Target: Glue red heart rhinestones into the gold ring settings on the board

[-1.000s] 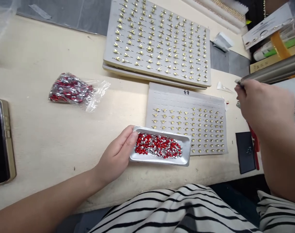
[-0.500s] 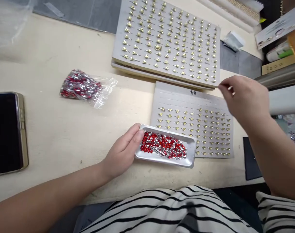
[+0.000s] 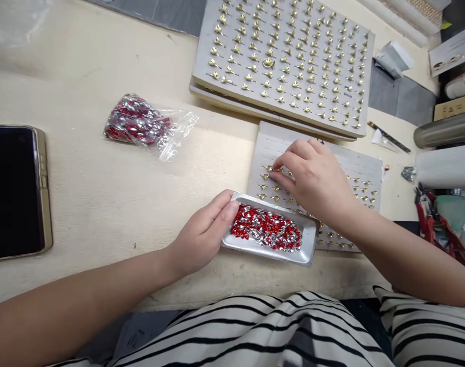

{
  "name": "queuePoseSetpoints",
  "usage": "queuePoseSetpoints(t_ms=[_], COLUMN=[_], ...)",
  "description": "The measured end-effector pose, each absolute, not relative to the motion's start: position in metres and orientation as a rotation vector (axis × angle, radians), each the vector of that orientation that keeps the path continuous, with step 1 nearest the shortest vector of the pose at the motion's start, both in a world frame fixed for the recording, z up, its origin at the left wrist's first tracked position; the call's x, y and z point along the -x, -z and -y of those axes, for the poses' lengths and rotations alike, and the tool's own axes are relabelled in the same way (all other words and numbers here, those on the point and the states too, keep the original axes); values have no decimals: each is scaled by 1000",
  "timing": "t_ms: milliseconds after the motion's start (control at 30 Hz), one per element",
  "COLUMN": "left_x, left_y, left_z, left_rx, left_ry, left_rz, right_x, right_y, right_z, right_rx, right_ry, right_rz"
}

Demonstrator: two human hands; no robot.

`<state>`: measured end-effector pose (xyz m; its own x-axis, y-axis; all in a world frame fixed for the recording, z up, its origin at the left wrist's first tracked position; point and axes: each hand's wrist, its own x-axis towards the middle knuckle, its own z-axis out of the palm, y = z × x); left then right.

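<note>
My left hand (image 3: 199,232) grips the left end of a small silvery metal tray (image 3: 311,243), thumb over its rim. Red, silver-backed rhinestones (image 3: 266,227) lie spread over the tray's floor. Just beyond it, my right hand (image 3: 316,181) is closed in a pinch at the upper left of a grey foam board (image 3: 272,135) set with rows of gold-coloured rings (image 3: 263,187). The fingertips meet at a ring in the top row; what is between them is too small to make out. The hand and tray hide part of this board.
Stacked grey boards (image 3: 201,66) with more gold rings stand behind. At left are a zip bag of red stones (image 3: 138,122) and a phone (image 3: 12,191). On the right lie tweezers (image 3: 388,136), a metal roller (image 3: 446,130) and red-handled pliers (image 3: 427,219).
My right hand has moved left from beside the stacked boards' corner to the lower board's top-left rings. My left hand still holds the tray. The whole view has shifted slightly.
</note>
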<state>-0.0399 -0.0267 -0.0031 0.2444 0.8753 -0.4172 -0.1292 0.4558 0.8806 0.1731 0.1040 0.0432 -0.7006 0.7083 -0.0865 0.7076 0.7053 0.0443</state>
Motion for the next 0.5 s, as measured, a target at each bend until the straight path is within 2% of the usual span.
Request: queuePoseSetpoints(t_ms=[500], left_x=[40], left_y=[1], left_z=[26], left_rx=[-819], left_ry=[-814], left_rz=[-1080], right_x=[-162], right_y=[-36], right_z=[-100], right_rx=[-1269], right_ry=[-73], right_rz=[-2763])
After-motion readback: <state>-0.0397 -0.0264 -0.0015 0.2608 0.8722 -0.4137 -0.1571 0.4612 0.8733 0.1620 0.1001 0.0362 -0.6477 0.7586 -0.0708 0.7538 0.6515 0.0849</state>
